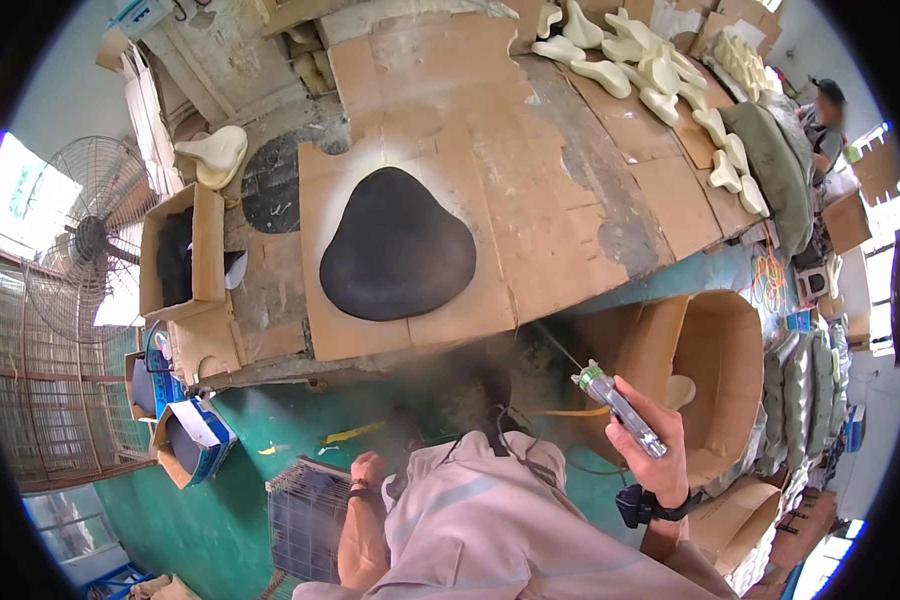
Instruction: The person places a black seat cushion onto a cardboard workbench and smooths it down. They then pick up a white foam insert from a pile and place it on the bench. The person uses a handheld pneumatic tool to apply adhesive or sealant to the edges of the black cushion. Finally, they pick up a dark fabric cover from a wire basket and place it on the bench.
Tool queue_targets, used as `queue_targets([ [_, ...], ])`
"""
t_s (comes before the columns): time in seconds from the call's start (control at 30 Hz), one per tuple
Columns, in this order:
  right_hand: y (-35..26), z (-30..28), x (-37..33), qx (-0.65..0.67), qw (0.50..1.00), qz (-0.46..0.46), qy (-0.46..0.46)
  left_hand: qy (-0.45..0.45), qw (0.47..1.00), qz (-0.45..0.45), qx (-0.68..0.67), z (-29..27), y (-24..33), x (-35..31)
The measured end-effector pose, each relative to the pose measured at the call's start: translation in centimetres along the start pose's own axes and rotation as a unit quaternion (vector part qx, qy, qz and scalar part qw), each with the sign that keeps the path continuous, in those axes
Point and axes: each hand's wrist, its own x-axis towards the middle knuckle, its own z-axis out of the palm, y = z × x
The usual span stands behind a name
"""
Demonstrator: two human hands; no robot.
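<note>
My right hand, with a dark watch on its wrist, is wrapped round a slim silver cylindrical tool with a green collar. A thin rod runs from the tool's head toward the table edge. Low at my side, my left hand is curled closed, and nothing shows in it. It is beside a wire basket that holds dark material. A black bicycle saddle cover, rounded and three-lobed, lies flat on a cardboard sheet. A pale halo marks the cardboard around its top.
Several cream foam saddle cores lie at the table's far right. One more core sits at the left, near an open box of black pieces. A fan stands left; a large carton stands right of my legs.
</note>
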Motion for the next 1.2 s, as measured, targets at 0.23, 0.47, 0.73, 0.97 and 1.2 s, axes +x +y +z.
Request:
queue_targets([
  [0.23,-1.4,2.6,3.2,0.008,0.998,-0.059,0.009,-0.029,0.999,0.034,-0.007,-0.1,-0.6,-1.1],
  [0.47,-2.6,4.0,4.6,0.002,0.997,-0.079,-0.01,0.05,0.975,-0.144,-0.164,1.0,2.4,-3.4],
  [0.73,-3.2,3.6,4.4,-0.006,0.994,-0.098,-0.046,0.022,0.998,-0.046,0.045,1.6,1.3,-3.6],
  [0.97,-3.0,1.5,2.9,-0.048,0.991,-0.074,-0.101,0.01,0.995,0.013,-0.096,0.2,-1.5,-1.5],
  [1.2,-2.9,2.1,2.2,-0.028,0.994,-0.076,-0.073,0.059,0.989,-0.105,-0.085,1.0,2.5,-1.4],
])
